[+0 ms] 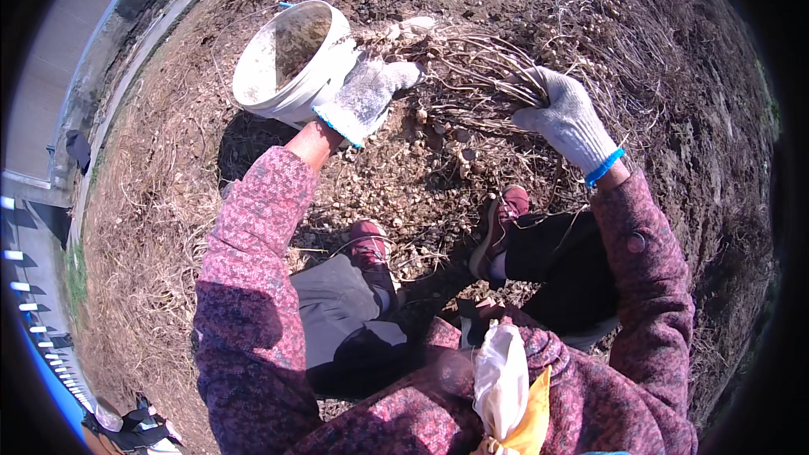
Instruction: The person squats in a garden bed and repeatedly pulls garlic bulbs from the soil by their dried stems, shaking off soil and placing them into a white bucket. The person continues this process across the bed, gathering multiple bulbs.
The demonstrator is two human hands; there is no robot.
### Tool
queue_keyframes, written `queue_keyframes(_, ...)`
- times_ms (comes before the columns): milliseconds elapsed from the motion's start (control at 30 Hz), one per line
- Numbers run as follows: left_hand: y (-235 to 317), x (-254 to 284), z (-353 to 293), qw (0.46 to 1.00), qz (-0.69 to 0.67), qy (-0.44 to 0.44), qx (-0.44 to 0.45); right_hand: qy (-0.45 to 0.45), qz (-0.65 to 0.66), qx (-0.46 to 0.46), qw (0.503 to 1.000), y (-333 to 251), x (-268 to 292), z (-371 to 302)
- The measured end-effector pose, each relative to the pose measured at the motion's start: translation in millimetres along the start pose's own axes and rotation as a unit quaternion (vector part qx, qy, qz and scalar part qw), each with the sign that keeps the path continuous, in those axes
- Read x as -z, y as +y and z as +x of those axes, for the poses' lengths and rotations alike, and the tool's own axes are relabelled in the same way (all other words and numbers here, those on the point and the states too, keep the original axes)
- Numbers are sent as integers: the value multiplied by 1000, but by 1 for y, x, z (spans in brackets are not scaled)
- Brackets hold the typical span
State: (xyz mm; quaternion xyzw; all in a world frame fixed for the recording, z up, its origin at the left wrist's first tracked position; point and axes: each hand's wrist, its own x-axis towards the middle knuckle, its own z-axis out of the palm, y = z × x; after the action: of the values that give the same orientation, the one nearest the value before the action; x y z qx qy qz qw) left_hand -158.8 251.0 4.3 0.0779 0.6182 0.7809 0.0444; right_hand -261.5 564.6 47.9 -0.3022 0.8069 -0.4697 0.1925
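Observation:
My right hand (569, 114), in a white knit glove with a blue cuff, is closed round a bundle of dry plant stalks (480, 67). The bundle stretches leftward, its tangled root end near my left hand (366, 97), which wears a matching, soiled glove. That hand is against the right side of a white bucket (261, 101), thumb pointing toward the roots. Its other fingers are largely hidden. The bucket tilts, and its inside is partly in shadow. Pale, pod-like bits, perhaps peanuts (396, 177), lie scattered on the soil below the stalks.
My red shoes (368, 244) stand on the littered soil. A heap of dried plants (649, 59) spreads at the right. Along the far left run a concrete edge (126, 93) and a grey paved surface (55, 59). Dark and white items (139, 430) lie at the lower left.

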Motion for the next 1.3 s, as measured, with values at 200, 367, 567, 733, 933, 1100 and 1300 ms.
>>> queue_keyframes(200,5,-3,2,994,100,43,16,10,16,-2,1000,-1,-1,-3)
queue_keyframes(367,8,2,3,981,171,82,30,-2,-29,32,999,-2,-2,-8)
queue_keyframes(567,16,23,6,953,253,164,38,-22,-20,18,999,-4,-5,-8)
queue_keyframes(733,12,46,8,914,325,237,49,-40,33,21,998,-3,-2,-7)
queue_keyframes(933,4,81,-6,854,386,341,71,-98,-48,-21,994,-7,18,-14)
queue_keyframes(1100,8,88,-50,901,238,348,105,-140,47,-44,988,-11,26,-19)
queue_keyframes(1300,5,33,-36,965,-217,149,-14,-152,101,-48,982,-13,12,-17)
